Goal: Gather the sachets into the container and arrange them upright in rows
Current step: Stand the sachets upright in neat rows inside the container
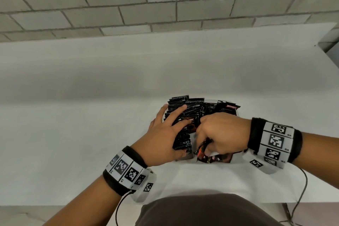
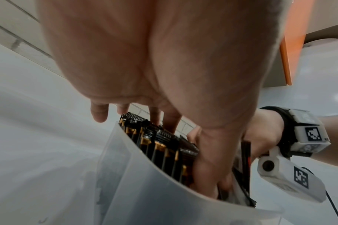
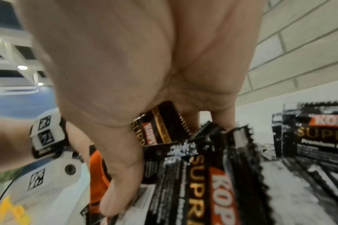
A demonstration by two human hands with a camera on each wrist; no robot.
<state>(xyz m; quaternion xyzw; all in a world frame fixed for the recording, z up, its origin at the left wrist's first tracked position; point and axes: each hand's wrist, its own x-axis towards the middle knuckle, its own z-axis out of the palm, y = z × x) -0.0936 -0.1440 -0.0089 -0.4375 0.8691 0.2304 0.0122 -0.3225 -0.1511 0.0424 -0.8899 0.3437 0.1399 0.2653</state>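
A translucent plastic container [image 2: 145, 182] sits on the white table and is packed with black sachets. A row of upright sachets [image 1: 183, 108] fills its left side, seen too in the left wrist view [image 2: 160, 149]. My left hand [image 1: 174, 130] lies over that row, fingers straight on the sachet tops and thumb down at the near end. My right hand [image 1: 205, 143] is curled round a bunch of black and orange sachets [image 3: 212, 175] at the near right of the container. More upright sachets [image 1: 225, 108] stand at the far right.
The white table [image 1: 91, 115] runs back to a grey block wall [image 1: 165, 5]. A thin dark cable [image 1: 302, 189] hangs over the table's front edge on the right. An orange panel [image 2: 291, 45] shows behind in the left wrist view.
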